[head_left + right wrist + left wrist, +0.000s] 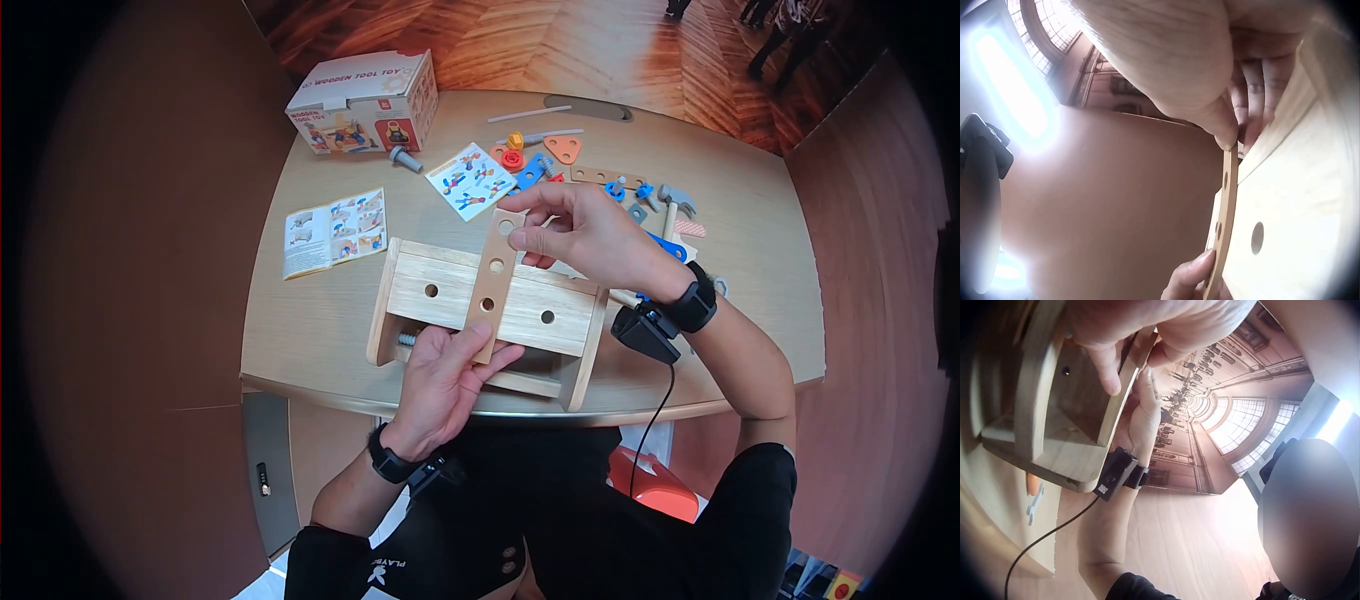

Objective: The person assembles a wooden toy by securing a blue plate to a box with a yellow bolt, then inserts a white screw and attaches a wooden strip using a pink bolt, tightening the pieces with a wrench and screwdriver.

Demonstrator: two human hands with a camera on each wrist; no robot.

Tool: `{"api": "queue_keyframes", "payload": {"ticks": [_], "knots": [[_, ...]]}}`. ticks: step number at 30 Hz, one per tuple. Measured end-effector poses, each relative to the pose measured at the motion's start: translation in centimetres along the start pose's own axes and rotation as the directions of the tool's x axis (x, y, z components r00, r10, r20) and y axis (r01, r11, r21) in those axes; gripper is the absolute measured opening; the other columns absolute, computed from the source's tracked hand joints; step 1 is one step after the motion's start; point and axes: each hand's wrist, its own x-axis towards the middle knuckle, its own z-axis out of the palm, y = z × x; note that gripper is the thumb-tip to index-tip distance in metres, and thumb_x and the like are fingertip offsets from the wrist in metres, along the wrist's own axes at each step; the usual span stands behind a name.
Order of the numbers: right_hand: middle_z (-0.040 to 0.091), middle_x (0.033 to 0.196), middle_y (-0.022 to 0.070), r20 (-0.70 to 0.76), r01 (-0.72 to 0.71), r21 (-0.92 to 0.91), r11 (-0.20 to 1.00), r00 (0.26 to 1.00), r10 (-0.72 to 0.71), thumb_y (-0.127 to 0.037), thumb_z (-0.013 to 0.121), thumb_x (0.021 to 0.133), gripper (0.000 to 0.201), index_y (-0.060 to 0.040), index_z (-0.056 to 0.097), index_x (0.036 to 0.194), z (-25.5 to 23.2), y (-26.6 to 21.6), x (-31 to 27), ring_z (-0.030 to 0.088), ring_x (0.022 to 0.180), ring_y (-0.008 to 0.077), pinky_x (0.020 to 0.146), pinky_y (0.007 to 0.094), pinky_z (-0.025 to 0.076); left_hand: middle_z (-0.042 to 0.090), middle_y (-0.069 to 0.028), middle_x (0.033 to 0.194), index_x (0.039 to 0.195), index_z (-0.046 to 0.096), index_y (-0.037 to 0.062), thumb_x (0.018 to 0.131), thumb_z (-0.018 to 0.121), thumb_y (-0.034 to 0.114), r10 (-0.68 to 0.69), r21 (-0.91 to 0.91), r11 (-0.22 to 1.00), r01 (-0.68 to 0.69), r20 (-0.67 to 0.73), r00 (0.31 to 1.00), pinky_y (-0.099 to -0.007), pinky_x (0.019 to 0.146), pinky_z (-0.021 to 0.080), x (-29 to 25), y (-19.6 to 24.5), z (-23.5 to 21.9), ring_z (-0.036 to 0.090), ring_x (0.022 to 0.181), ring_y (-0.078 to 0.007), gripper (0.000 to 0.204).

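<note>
Smooth matt wood, strip [491,285] and toolbox [525,312] alike.

The left hand [1172,322] reaches over the upper part of the wooden frame [1066,464], a wooden strip [1142,350] between thumb and finger. Right of the frame is the right hand [1143,409], its wrist wearing a black device [1116,474]. Below the frame lies a grey wrench [1035,505]; farther right of it hangs a mural [1210,434].

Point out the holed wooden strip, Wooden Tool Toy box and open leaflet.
Holed wooden strip [492,285]: head view, broad face between two holes.
Wooden Tool Toy box [354,122]: head view, front face.
Open leaflet [336,234]: head view, near the centre fold.
</note>
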Motion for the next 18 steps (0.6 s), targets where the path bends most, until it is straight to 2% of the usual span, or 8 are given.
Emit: {"api": "queue_keyframes", "payload": {"ticks": [1, 4, 9, 18], "knots": [[0.067, 0.088, 0.0023, 0.004, 0.002, -0.011, 1.000, 1.000, -0.002, -0.014, 0.070, 0.100, 0.038, 0.0024, 0.062, 0.134, 0.01, -0.02, 0.00, 0.070, 0.079, 0.0097, 0.070, 0.0238, 0.058, 0.068, -0.0191, 0.124, 0.129, 0.057, -0.0094, 0.106, 0.056, 0.012, 0.000, 0.000, 1.000, 0.000, -0.001, 1.000, -0.0428, 0.100, 0.060, 0.00, 0.02, 0.14, 0.070, 0.112, -0.0241, 0.031], [0.068, 0.088, 0.0022, 0.001, -0.012, 0.042, 0.999, 1.000, 0.012, -0.014, 0.070, 0.100, 0.039, 0.0022, 0.062, 0.134, -0.04, 0.00, -0.08, 0.070, 0.079, 0.0098, 0.070, 0.0239, 0.058, 0.068, -0.0194, 0.123, 0.126, 0.059, -0.0097, 0.106, 0.057, 0.012, 0.002, -0.001, 1.000, -0.002, -0.030, 1.000, -0.0428, 0.100, 0.060, -0.01, 0.09, 0.58, 0.070, 0.111, -0.0241, 0.030], [0.068, 0.088, 0.0023, 0.004, -0.010, 0.031, 0.999, 1.000, 0.010, -0.014, 0.070, 0.100, 0.039, 0.0022, 0.061, 0.135, -0.06, -0.13, -0.16, 0.070, 0.079, 0.0097, 0.070, 0.0241, 0.058, 0.068, -0.0204, 0.122, 0.121, 0.061, -0.0109, 0.105, 0.058, 0.011, -0.001, -0.018, 1.000, 0.000, -0.021, 1.000, -0.0424, 0.099, 0.061, -0.02, -0.01, 0.32, 0.071, 0.109, -0.0245, 0.027], [0.068, 0.089, 0.0030, 0.008, 0.000, 0.010, 1.000, 1.000, 0.000, -0.013, 0.070, 0.100, 0.039, 0.0024, 0.061, 0.135, -0.09, -0.10, -0.25, 0.071, 0.080, 0.0101, 0.070, 0.0239, 0.058, 0.068, -0.0202, 0.122, 0.123, 0.060, -0.0112, 0.105, 0.058, 0.010, -0.001, -0.014, 1.000, 0.000, -0.015, 1.000, -0.0412, 0.099, 0.061, -0.12, 0.06, 0.55, 0.071, 0.109, -0.0243, 0.028]]}}
